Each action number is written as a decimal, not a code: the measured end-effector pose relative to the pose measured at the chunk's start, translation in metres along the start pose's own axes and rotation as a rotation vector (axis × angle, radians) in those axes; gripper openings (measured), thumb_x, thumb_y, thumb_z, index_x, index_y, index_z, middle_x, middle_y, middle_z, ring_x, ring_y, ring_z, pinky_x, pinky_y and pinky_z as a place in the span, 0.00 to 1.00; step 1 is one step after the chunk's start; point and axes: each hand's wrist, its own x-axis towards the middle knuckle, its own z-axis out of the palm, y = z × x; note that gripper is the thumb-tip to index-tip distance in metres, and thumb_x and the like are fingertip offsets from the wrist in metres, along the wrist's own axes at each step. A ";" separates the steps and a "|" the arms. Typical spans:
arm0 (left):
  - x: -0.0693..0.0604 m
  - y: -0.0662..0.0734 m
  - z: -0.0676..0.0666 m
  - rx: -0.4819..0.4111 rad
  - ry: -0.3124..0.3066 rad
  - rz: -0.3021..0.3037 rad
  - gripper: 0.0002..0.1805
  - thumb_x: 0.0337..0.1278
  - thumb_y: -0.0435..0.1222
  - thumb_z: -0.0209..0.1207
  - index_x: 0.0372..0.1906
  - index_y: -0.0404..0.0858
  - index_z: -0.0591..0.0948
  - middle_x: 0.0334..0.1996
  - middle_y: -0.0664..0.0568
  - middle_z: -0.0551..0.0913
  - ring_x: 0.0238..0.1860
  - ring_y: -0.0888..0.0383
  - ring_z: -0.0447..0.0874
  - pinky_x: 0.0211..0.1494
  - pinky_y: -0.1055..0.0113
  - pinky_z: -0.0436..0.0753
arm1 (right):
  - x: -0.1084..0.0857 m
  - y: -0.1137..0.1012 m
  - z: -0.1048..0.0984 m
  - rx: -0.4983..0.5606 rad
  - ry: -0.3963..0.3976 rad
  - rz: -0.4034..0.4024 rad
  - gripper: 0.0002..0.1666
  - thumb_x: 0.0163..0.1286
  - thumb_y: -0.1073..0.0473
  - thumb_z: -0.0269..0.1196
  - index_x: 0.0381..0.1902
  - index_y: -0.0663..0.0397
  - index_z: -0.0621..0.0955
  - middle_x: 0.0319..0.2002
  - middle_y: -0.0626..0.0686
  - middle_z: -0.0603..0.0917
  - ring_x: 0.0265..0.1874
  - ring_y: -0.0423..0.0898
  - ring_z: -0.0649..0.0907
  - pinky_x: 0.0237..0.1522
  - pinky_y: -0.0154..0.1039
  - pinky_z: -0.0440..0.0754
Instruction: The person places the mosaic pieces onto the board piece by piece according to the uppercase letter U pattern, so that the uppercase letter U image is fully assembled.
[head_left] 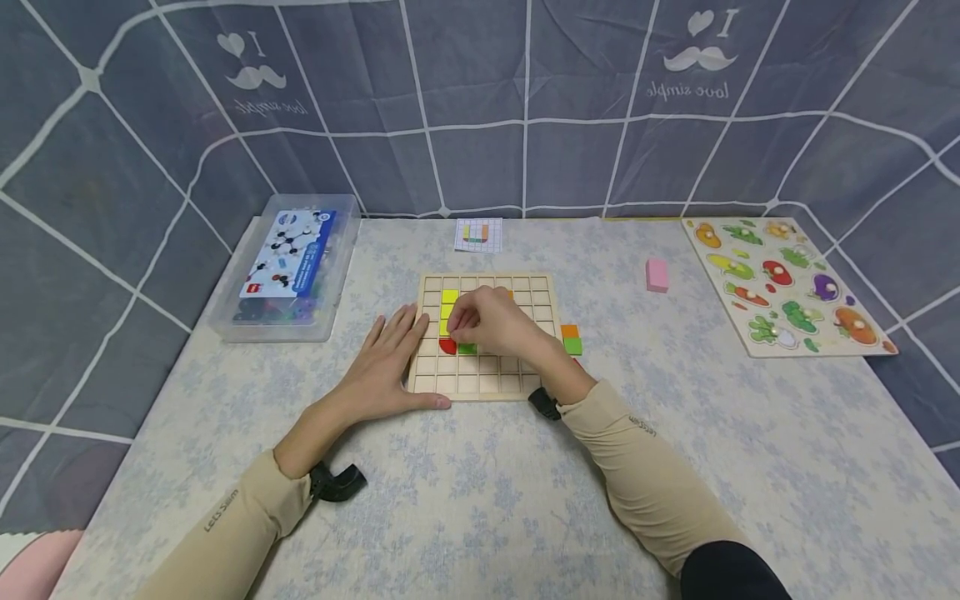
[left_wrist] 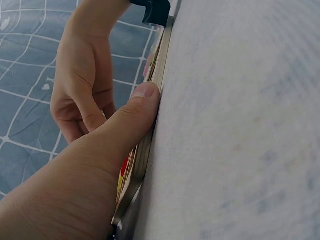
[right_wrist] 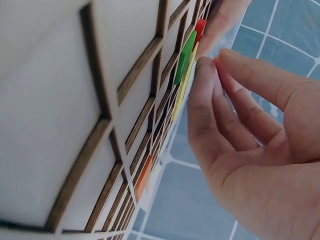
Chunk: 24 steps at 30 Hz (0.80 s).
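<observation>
A wooden grid board (head_left: 468,383) lies on the table. My left hand (head_left: 382,367) rests along its left side with fingers spread, thumb against the front edge. Over the board, my right hand (head_left: 491,321) has curled fingers, thumb and fingertips close together; no piece shows between them. Just below those fingertips sit a red rounded piece (head_left: 447,346) and a green piece (head_left: 467,349). A column of yellow squares (head_left: 449,297) runs up from the red piece. An orange piece (right_wrist: 143,177) is in the grid too, mostly hidden by the right hand in the head view.
Right of the board lie an orange square (head_left: 569,331), a green square (head_left: 572,346) and a partly hidden red piece (head_left: 577,362). A pattern card (head_left: 487,237) lies behind. Farther out are a plastic box (head_left: 285,267), a pink block (head_left: 657,275) and a vegetable puzzle (head_left: 780,333).
</observation>
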 end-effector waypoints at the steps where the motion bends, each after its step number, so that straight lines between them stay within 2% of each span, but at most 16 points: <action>1: 0.000 0.000 0.000 0.001 0.001 0.001 0.73 0.46 0.71 0.71 0.86 0.37 0.48 0.87 0.39 0.41 0.87 0.44 0.35 0.87 0.40 0.37 | 0.000 0.000 0.000 0.001 0.005 0.000 0.04 0.66 0.66 0.75 0.34 0.54 0.88 0.32 0.50 0.89 0.34 0.42 0.87 0.40 0.33 0.86; 9: 0.000 0.000 -0.001 0.008 0.000 0.007 0.73 0.46 0.71 0.71 0.86 0.36 0.48 0.86 0.39 0.42 0.87 0.44 0.36 0.87 0.40 0.36 | 0.000 -0.001 0.006 -0.056 -0.002 0.008 0.13 0.57 0.62 0.82 0.30 0.55 0.86 0.28 0.49 0.85 0.29 0.43 0.83 0.34 0.32 0.82; 17: 0.000 0.000 -0.001 0.010 0.005 0.003 0.74 0.46 0.71 0.72 0.86 0.36 0.48 0.86 0.39 0.42 0.87 0.44 0.36 0.87 0.41 0.36 | 0.002 0.000 0.006 -0.083 0.015 0.009 0.11 0.61 0.62 0.80 0.28 0.54 0.85 0.27 0.49 0.84 0.28 0.43 0.82 0.33 0.32 0.81; 23: 0.000 0.000 0.000 0.011 0.011 0.002 0.74 0.44 0.70 0.73 0.86 0.36 0.49 0.86 0.39 0.42 0.87 0.44 0.36 0.87 0.42 0.36 | -0.001 0.006 -0.012 -0.078 0.085 0.035 0.09 0.67 0.58 0.76 0.29 0.51 0.86 0.28 0.48 0.86 0.30 0.44 0.82 0.38 0.38 0.82; 24: 0.000 0.000 0.001 0.013 0.013 0.002 0.74 0.44 0.70 0.73 0.86 0.36 0.49 0.86 0.39 0.42 0.87 0.44 0.37 0.87 0.42 0.36 | -0.002 0.007 -0.017 -0.075 0.098 0.043 0.08 0.67 0.57 0.76 0.30 0.51 0.87 0.29 0.48 0.86 0.30 0.44 0.83 0.44 0.39 0.81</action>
